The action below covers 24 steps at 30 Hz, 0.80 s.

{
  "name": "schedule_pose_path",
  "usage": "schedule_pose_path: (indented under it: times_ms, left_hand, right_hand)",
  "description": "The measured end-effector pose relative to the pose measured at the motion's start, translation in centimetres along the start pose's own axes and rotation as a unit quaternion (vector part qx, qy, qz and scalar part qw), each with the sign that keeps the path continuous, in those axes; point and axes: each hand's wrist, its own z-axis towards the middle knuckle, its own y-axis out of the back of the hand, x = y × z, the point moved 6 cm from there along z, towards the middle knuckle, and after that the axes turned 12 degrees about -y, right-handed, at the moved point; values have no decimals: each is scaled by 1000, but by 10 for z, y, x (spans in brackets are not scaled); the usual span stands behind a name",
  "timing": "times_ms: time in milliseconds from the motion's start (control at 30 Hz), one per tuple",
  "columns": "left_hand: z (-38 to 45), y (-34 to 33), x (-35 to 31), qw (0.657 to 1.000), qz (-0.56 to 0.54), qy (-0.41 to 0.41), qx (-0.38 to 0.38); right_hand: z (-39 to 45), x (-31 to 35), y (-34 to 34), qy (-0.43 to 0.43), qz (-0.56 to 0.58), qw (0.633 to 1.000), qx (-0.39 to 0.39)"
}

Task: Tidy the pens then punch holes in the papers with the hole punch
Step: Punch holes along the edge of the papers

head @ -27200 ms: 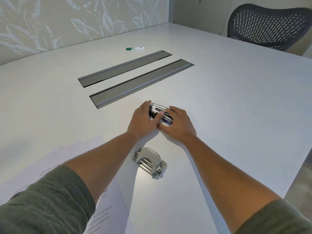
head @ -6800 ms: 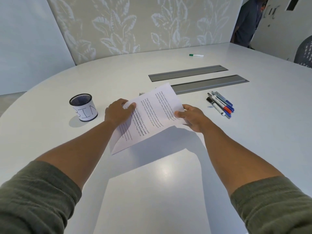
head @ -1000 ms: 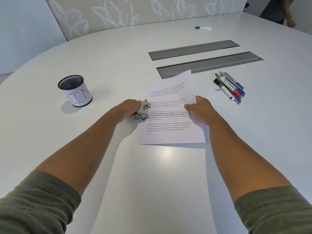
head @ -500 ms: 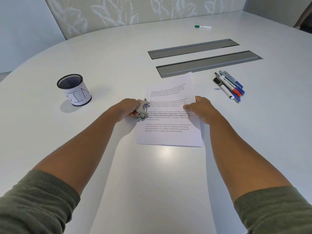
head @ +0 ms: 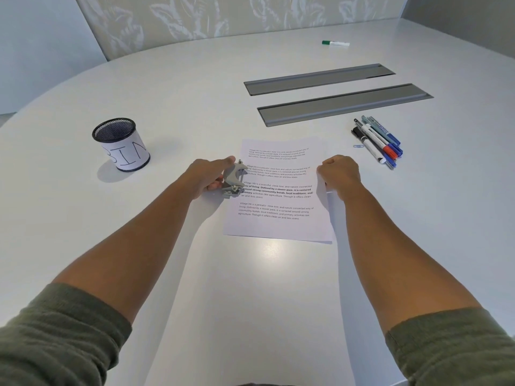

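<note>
I see one wide white desk [head: 167,87] with a smooth, faintly glossy top and a rounded far edge, filling most of the frame. Two long grey metal strips [head: 345,104] are set flush into it at upper right, lying parallel. At centre lie the papers [head: 278,224], flat white sheets printed with four blocks of black text; how many sheets are stacked I cannot tell. My left hand [head: 207,175], just left of centre, grips the one hole punch [head: 232,179], a small grey metal piece with a hinged lever, its mouth over the papers' left edge; my fingers [head: 214,186] are clamped around it. My right hand [head: 340,174] rests on the papers' right edge with its fingers curled down; whether they pinch the edge I cannot tell. At centre left stands one round black mesh cup [head: 120,143], wrapped in a white label with handwritten letters. At right, just below the nearer strip, the pens [head: 376,142] lie side by side in one tight row, roughly five, with black, red and blue caps. One green-capped white marker [head: 335,43] lies alone at upper right. One tiny blue paper clip [head: 358,146] sits just left of the pens.
</note>
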Motion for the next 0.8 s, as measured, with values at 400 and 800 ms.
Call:
schedule_pose_path:
  times_ms: [400,800]
  left_hand:
    - [-4,1,-3,1000,28,8,7]
    - [-2,2,-1,999,30,9,6]
  right_hand:
    - [1,-1,-2,12,-1,1000,3]
    - [7,-8,0,7,16,1000,13]
